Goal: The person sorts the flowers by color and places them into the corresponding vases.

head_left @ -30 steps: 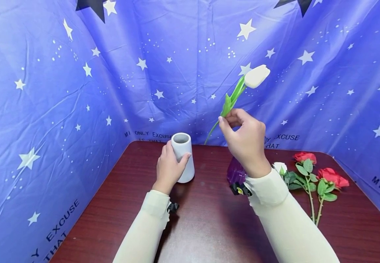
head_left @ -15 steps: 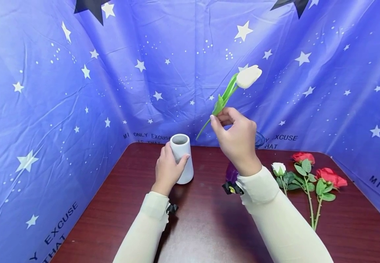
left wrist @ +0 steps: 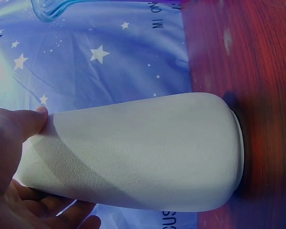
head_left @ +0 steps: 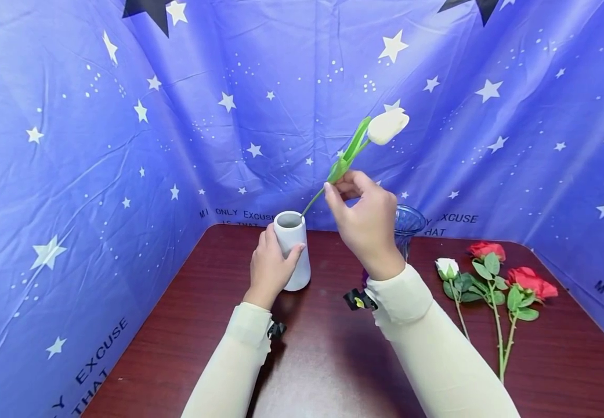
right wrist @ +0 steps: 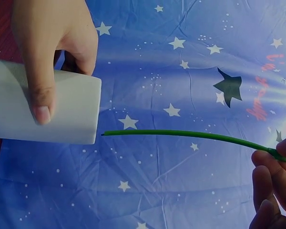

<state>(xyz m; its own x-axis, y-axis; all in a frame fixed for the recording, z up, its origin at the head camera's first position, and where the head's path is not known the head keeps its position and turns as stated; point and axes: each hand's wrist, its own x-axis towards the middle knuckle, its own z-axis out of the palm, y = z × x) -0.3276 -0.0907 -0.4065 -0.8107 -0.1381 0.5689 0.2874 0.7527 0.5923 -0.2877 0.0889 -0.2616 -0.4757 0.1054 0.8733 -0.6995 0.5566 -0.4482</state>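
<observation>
A white tapered vase (head_left: pixel 295 261) stands upright on the table, its round mouth facing up. My left hand (head_left: pixel 270 264) grips it near the top, thumb on the near side and fingers round the far left. In the left wrist view the vase (left wrist: pixel 148 152) fills the middle, its base on the wood. My right hand (head_left: pixel 366 217) pinches a white tulip (head_left: pixel 387 126) by its green stem, just below the leaves. The tulip leans, bloom up to the right. In the right wrist view the stem's (right wrist: pixel 181 133) lower tip is just above the vase's rim, outside the mouth.
Behind my right wrist stands a blue and purple glass vase (head_left: pixel 408 220), partly hidden. To the right lie a white rose (head_left: pixel 447 268) and two red roses (head_left: pixel 528 283) on the dark red wooden table (head_left: pixel 312 360). A starry blue curtain (head_left: pixel 281 116) surrounds the table.
My right hand has carried the tulip leftward, bringing the stem's tip to the white vase's rim. More of the glass vase now shows. My left hand keeps its hold on the white vase.
</observation>
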